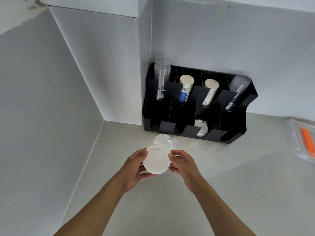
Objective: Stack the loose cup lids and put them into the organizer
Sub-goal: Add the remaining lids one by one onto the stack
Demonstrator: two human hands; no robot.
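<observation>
Both my hands hold a white round cup lid (156,160) above the counter; it may be a small stack, I cannot tell how many. My left hand (136,169) grips its left and lower rim, my right hand (181,163) pinches its right rim. Just beyond it, another white lid (164,140) lies flat on the counter, partly hidden by the held one. The black organizer (219,135) stands against the wall in the corner. White lids (201,128) sit in its third front slot from the left.
The organizer's rear slots hold clear plastic cups (161,77), a blue-printed paper cup stack (185,89), a patterned paper cup stack (210,92) and more clear cups (237,91). A clear plastic tray with an orange item (306,142) lies at the right edge. Walls close the left and back.
</observation>
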